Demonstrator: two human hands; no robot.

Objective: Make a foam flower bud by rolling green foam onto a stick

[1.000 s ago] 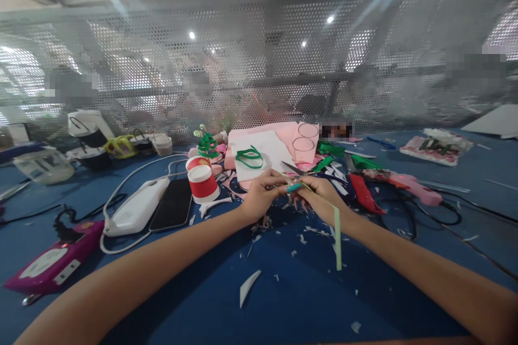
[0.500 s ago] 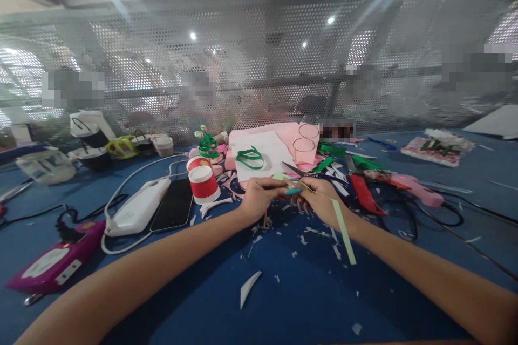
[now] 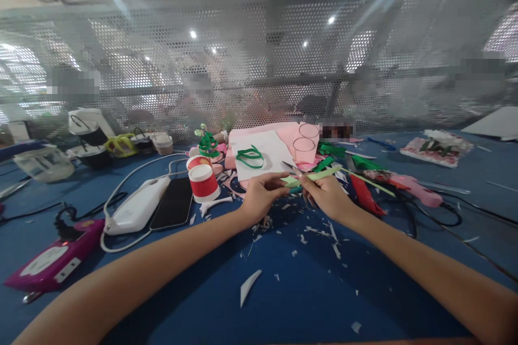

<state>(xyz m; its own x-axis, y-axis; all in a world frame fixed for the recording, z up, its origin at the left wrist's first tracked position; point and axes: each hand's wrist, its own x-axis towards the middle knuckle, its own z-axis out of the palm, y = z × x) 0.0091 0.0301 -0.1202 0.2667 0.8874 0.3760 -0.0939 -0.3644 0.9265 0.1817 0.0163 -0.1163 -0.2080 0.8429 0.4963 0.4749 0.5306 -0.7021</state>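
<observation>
Near the middle of the blue table, my left hand (image 3: pixel 259 196) pinches a pale green paper strip (image 3: pixel 324 174). My right hand (image 3: pixel 329 194) is closed on the same strip close by, thumb and fingertips together. The strip's free end trails off to the right above that hand. Between my fingertips shows a small teal object (image 3: pixel 295 190), too covered to name. Just behind my right hand, a pair of scissors (image 3: pixel 290 166) points left with its handles mostly hidden. A white sheet (image 3: pixel 267 142) with a dark green paper loop (image 3: pixel 249 157) lies beyond.
Left of my hands are a red-and-white paper cup (image 3: pixel 203 183), a black phone (image 3: pixel 173 203), a white power bank (image 3: pixel 140 205) and a purple power strip (image 3: pixel 54 256). A pink glue gun (image 3: pixel 421 189) with cables lies right. Paper scraps (image 3: pixel 318 232) litter the front.
The strip's free end has swung up from hanging over my right wrist to stretching rightward above my right hand. My right hand has turned slightly; the left stays nearly in place.
</observation>
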